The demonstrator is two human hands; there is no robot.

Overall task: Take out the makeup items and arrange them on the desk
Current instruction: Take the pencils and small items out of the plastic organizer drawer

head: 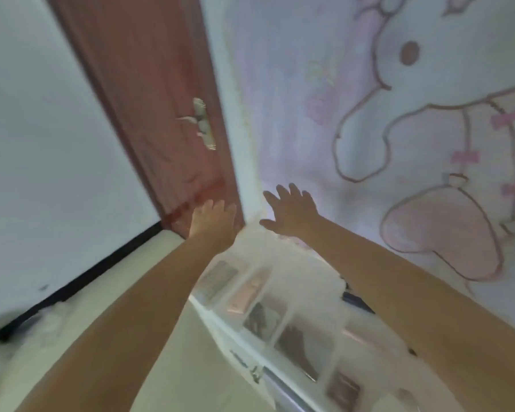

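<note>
The frame is motion-blurred throughout. Far to the left of the left hand stands a white wall (pixel 42 144) with a dark skirting strip (pixel 81 278) at its foot. The left hand (pixel 213 223) is extended forward, fingers straight and close together, holding nothing; a reddish door (pixel 149 93) with a metal handle (pixel 202 123) lies beyond and above it. The right hand (pixel 292 211), just beside the left, is spread with fingers apart and also empty. Below both forearms sits a white compartmented organiser (pixel 280 316) containing the makeup items (pixel 249 294), a pinkish one and several dark ones, all still inside. To the right of the right hand hangs a cartoon rabbit fabric (pixel 399 114). Risk assessment: both hands point past the organiser, so a blind downward reach during rapid head movement could strike the dividers, tip the organiser, or scatter its contents.
</note>
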